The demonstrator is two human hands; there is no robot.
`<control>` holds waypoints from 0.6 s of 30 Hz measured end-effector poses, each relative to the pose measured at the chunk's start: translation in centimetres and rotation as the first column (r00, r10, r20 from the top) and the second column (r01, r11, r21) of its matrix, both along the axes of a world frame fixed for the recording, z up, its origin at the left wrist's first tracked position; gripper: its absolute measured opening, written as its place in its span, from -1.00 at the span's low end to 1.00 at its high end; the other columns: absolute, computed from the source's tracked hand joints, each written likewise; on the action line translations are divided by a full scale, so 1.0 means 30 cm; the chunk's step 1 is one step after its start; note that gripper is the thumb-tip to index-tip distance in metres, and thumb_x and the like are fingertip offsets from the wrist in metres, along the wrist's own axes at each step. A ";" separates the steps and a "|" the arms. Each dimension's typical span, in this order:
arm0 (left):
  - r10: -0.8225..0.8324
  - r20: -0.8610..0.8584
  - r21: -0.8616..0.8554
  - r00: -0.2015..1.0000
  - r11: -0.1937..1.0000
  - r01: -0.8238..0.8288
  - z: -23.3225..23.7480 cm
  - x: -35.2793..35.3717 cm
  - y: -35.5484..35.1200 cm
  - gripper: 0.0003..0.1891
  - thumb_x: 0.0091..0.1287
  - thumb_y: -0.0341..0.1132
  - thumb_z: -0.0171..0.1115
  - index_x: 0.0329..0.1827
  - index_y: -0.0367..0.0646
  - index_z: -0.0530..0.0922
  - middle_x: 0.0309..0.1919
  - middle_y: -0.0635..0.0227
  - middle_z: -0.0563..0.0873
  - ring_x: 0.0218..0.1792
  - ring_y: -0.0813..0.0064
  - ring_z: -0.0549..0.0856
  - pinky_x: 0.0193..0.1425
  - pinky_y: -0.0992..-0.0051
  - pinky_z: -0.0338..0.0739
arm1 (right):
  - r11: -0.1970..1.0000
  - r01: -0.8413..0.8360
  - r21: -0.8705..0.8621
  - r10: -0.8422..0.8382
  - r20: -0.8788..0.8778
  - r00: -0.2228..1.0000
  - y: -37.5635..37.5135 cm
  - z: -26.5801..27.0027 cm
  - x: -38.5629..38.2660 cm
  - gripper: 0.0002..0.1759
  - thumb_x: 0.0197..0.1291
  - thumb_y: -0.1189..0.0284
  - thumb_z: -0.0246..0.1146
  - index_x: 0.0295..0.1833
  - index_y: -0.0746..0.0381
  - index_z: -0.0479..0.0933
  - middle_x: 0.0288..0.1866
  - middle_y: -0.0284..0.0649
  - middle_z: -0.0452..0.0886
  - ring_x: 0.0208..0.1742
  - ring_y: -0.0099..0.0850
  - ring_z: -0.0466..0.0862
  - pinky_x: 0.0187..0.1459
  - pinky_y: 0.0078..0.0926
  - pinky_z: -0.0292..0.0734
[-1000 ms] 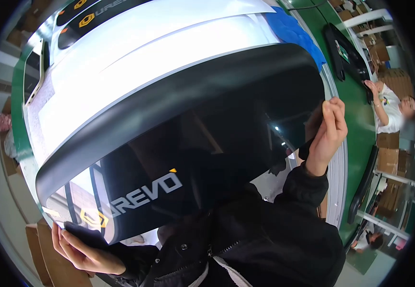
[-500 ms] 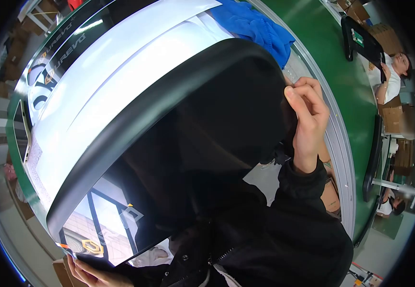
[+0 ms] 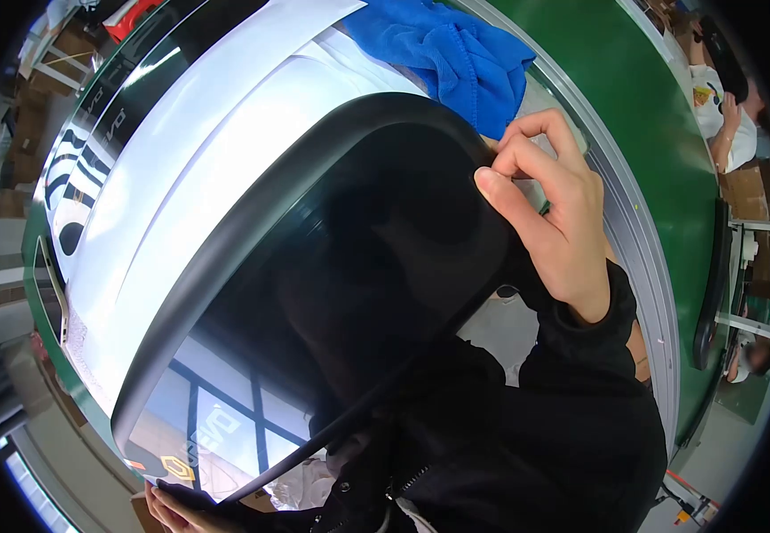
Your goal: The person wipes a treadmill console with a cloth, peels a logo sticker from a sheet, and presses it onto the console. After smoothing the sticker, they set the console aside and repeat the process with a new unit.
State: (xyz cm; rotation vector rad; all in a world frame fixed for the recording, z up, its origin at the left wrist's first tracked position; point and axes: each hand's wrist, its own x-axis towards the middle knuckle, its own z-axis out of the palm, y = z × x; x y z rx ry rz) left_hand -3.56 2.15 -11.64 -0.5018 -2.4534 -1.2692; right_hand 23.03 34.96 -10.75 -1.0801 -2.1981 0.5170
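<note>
A large glossy black panel [image 3: 385, 222] with a thick rounded rim lies tilted across the middle, reflecting light and lettering near its lower left end. My right hand [image 3: 554, 209] pinches the panel's upper right edge between thumb and fingers. At the bottom left, my left hand [image 3: 176, 513] holds the panel's lower end, its fingers partly hidden beneath it. White sheets [image 3: 216, 169] lie behind the panel. Just beyond my right hand's fingertips is a crumpled blue cloth [image 3: 456, 62].
Dark glossy panels [image 3: 127, 98] with lettering are at the upper left. A phone-like object [image 3: 51, 289] rests at the left edge. Beyond the metal rail [image 3: 638, 222] is a green surface [image 3: 660, 133]. A person [image 3: 727, 120] holds a dark part at the upper right.
The panel's upper end has shifted left and slightly down, along with my right hand. More of the blue cloth shows. The reflections on the panel have changed.
</note>
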 end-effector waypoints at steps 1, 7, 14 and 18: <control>0.006 0.015 0.013 1.000 1.000 -0.006 -0.003 -0.006 -0.005 -0.78 0.32 -0.32 0.09 -0.39 -0.31 0.50 -0.58 0.44 0.35 -0.60 0.65 0.29 -0.54 0.60 0.18 | 1.000 -0.010 0.002 0.010 0.007 1.000 0.005 0.000 0.001 -0.81 0.08 0.41 0.25 -0.49 0.24 0.43 -0.33 -0.28 0.39 -0.64 -0.43 0.44 -0.59 -0.51 0.26; -0.042 -0.054 -0.108 0.998 0.993 0.036 0.021 0.018 0.054 -0.68 0.34 -0.24 0.02 -0.54 -0.25 0.39 -0.62 0.46 0.26 -0.60 0.61 0.23 -0.53 0.54 0.10 | 0.993 0.013 -0.120 0.001 0.116 0.993 0.016 0.036 -0.008 -0.78 0.06 0.44 0.23 -0.50 0.32 0.38 -0.34 -0.27 0.36 -0.54 -0.42 0.47 -0.47 -0.58 0.34; 0.010 0.132 -0.244 0.991 0.970 0.023 0.032 -0.033 -0.070 -0.62 0.39 -0.24 -0.04 0.03 -0.44 0.46 -0.05 0.13 0.53 -0.07 0.39 0.54 0.03 0.48 0.41 | 0.986 -0.159 -0.042 0.163 0.134 0.977 0.064 0.005 0.000 -0.83 0.10 0.48 0.19 -0.42 0.31 0.35 -0.34 -0.23 0.29 -0.48 -0.40 0.41 -0.40 -0.52 0.31; 0.043 0.100 -0.290 0.994 0.957 -0.012 0.035 -0.027 -0.041 -0.61 0.39 -0.23 -0.04 0.04 -0.44 0.46 -0.05 0.11 0.53 -0.06 0.38 0.54 0.06 0.44 0.40 | 0.968 -0.248 -0.038 0.251 0.143 0.957 0.078 -0.004 -0.012 -0.84 0.10 0.50 0.19 -0.40 0.30 0.33 -0.35 -0.23 0.24 -0.43 -0.39 0.33 -0.34 -0.49 0.29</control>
